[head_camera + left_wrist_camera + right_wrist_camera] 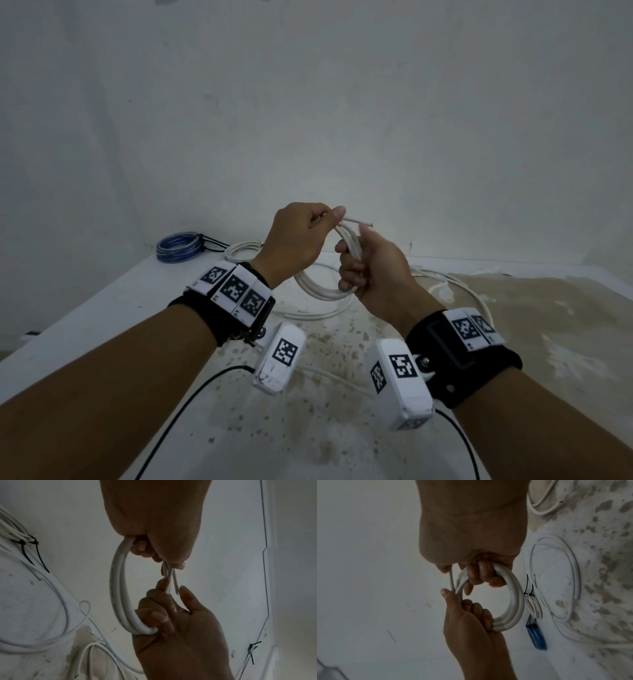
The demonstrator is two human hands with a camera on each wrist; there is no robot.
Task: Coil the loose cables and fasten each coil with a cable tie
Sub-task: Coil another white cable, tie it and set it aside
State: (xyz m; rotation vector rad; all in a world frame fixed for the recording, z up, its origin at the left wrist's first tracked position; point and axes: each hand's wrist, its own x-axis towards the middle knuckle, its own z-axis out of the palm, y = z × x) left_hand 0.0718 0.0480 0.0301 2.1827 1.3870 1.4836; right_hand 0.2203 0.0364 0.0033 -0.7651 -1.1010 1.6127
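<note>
Holding a white cable coil (329,287) above the table (113,308), your left hand (294,240) curls its fingers round the top while your right hand (373,270) grips the near side; behind the coil a tied blue coil (178,247) and a tied white coil (241,249) lie by the wall

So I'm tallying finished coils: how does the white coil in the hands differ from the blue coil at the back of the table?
The white coil is held in the air, gripped by the left hand and the right hand; the blue coil lies flat on the table. The blue coil carries black ties; the white coil shows none, and its cut end sticks out free. Both are wound in several loops.
</note>
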